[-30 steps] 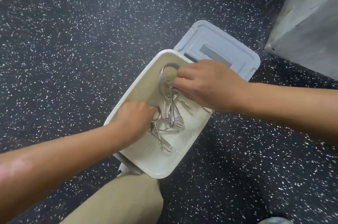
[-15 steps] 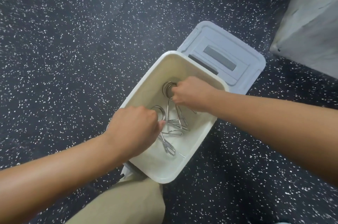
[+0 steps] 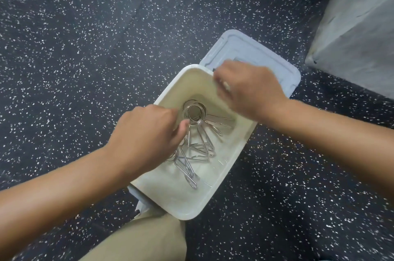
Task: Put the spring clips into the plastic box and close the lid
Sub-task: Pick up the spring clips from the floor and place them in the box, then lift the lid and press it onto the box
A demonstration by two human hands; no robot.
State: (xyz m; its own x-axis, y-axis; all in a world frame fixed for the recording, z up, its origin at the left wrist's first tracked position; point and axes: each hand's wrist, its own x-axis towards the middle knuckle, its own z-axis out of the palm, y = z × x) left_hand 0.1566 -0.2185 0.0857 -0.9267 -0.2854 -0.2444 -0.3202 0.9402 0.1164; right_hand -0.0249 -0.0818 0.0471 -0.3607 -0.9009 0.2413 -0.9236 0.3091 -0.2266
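Note:
A white plastic box point(image 3: 170, 196) stands open on the speckled floor. Its pale grey lid point(image 3: 266, 56) lies flat behind the far end. Several shiny metal spring clips point(image 3: 194, 111) lie heaped inside, coils and wire handles overlapping. My left hand point(image 3: 145, 133) hangs over the box's left rim with fingers curled down among the clips. One clip's coil runs under the palm, and the grip is hidden. My right hand point(image 3: 249, 88) is above the far rim, fingers spread and blurred, at the lid's near edge, with nothing visible in it.
Dark rubber floor with white flecks point(image 3: 85, 47) surrounds the box. A grey concrete block point(image 3: 358, 26) rises at the upper right, close to the lid. My knee in tan trousers point(image 3: 145, 239) touches the box's near end.
My right hand let go of the clip it lowered into the box and rose to the far rim by the lid. My left hand lifted slightly toward the left rim.

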